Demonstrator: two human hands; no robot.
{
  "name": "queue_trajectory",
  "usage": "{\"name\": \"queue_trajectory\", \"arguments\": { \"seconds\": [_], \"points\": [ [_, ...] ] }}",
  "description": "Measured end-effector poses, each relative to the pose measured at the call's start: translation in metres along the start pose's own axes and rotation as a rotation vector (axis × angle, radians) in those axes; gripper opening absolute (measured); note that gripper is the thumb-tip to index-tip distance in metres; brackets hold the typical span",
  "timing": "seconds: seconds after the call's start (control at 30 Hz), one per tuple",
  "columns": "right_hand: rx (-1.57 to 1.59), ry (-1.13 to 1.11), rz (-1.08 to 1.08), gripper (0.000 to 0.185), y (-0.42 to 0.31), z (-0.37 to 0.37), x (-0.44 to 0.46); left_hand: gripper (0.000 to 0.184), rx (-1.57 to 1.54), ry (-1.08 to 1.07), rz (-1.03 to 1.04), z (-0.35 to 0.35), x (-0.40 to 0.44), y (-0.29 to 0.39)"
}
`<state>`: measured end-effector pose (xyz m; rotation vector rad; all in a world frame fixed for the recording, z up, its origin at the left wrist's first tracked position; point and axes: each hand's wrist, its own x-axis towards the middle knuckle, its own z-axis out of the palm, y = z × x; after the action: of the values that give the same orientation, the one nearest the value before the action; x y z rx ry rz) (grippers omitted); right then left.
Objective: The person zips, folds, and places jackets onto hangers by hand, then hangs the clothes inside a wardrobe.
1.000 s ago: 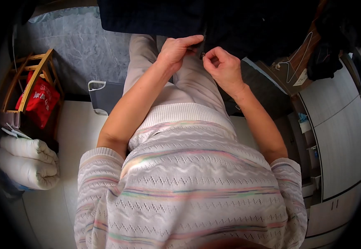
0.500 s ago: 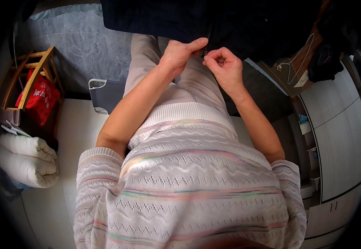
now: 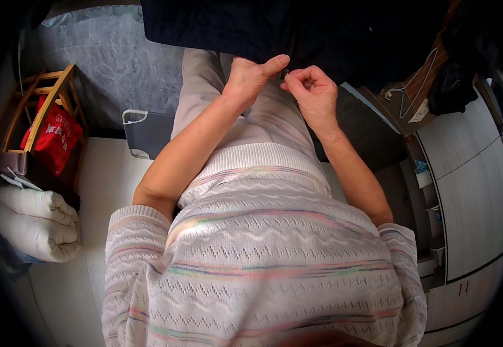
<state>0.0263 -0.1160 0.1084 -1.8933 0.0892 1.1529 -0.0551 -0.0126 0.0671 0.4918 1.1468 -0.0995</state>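
Observation:
A dark navy garment with a zipper fills the top of the view. My left hand is closed on the garment's lower edge beside the zipper, its thumb on top and the other fingers mostly hidden. At the zipper's bottom end, my right hand pinches a small zipper part between thumb and fingertips. The two hands are close together, just above my light trousers.
At the left stand a wooden chair with a red bag and rolled white bedding. A grey folding stool is beside my legs. At the right are a wire hanger and pale cabinets.
Over the last second, my left thumb has shifted slightly right and down, and my right fingers have closed up around the zipper's end. The garment has moved a little to the right.

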Motion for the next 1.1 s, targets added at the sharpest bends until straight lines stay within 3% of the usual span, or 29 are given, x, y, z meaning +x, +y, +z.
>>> {"name": "queue_trajectory", "arguments": {
  "seconds": [0.17,0.37,0.47,0.67,0.77,1.1],
  "points": [
    [0.052,-0.006,0.067,0.01,0.0,-0.002,0.0,0.014,0.007,-0.071,-0.099,-0.003,-0.001,0.01],
    [0.605,-0.049,0.607,0.014,0.001,-0.009,-0.002,0.014,0.07,-0.114,-0.098,-0.009,0.002,0.007],
    [0.787,-0.106,0.763,0.013,0.006,-0.011,-0.005,0.015,0.08,-0.136,-0.08,-0.01,0.003,0.006],
    [0.916,-0.176,0.837,0.014,0.018,-0.014,-0.003,0.016,-0.013,-0.155,-0.159,-0.011,0.001,0.008],
    [0.982,-0.338,0.76,0.015,0.024,-0.018,0.001,0.016,-0.031,-0.137,-0.182,-0.011,0.001,0.007],
    [0.998,-0.307,0.663,0.017,0.025,-0.011,0.0,0.015,-0.208,-0.061,-0.234,-0.006,0.003,-0.003]
  ]
}}
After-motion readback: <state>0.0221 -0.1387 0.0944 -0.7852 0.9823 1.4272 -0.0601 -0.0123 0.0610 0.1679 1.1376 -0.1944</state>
